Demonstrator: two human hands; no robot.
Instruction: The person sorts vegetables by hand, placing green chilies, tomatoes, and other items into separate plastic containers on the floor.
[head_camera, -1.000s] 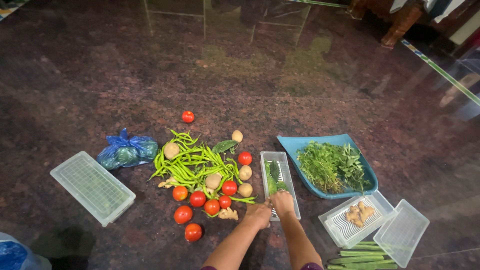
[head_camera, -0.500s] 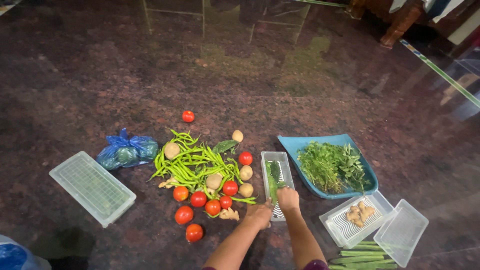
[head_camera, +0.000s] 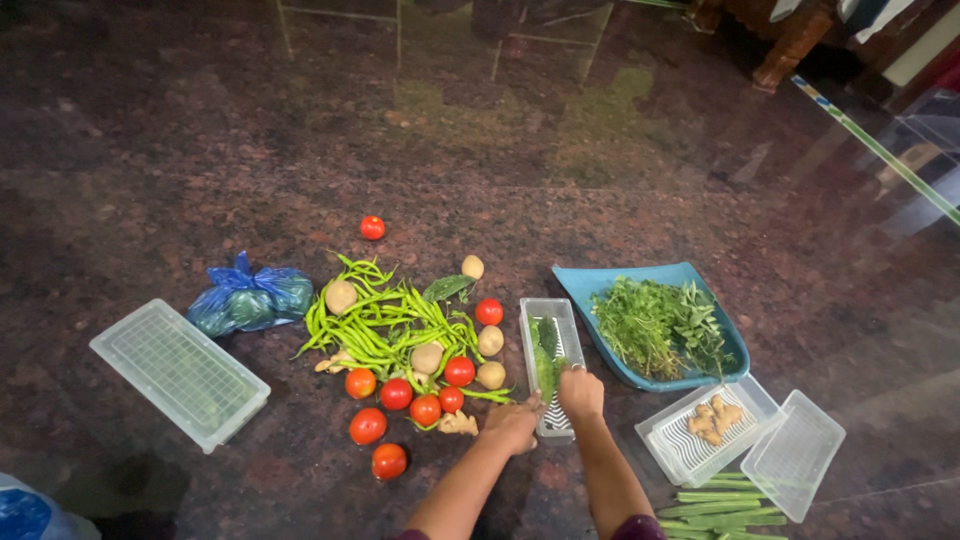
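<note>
A narrow clear plastic box (head_camera: 552, 318) lies on the dark stone floor with green leafy pieces (head_camera: 547, 356) inside. My right hand (head_camera: 580, 391) rests over the near half of the box, fingers down among the greens. My left hand (head_camera: 513, 424) sits curled against the box's near left corner, next to a piece of ginger (head_camera: 457, 424). To the left lies a heap of green chillies (head_camera: 385, 322), red tomatoes (head_camera: 397, 394) and small potatoes (head_camera: 427, 358).
A blue tray (head_camera: 610, 283) of leafy herbs is right of the box. Further right are a clear box with ginger (head_camera: 712, 423), its lid (head_camera: 797, 453) and okra (head_camera: 718, 500). An upturned clear box (head_camera: 178, 372), a blue bag (head_camera: 250, 298) and a lone tomato (head_camera: 372, 227) lie left.
My right hand has slid from the box's near end further into it, over the greens. The left hand has stayed at the near corner. The view shifted slightly.
</note>
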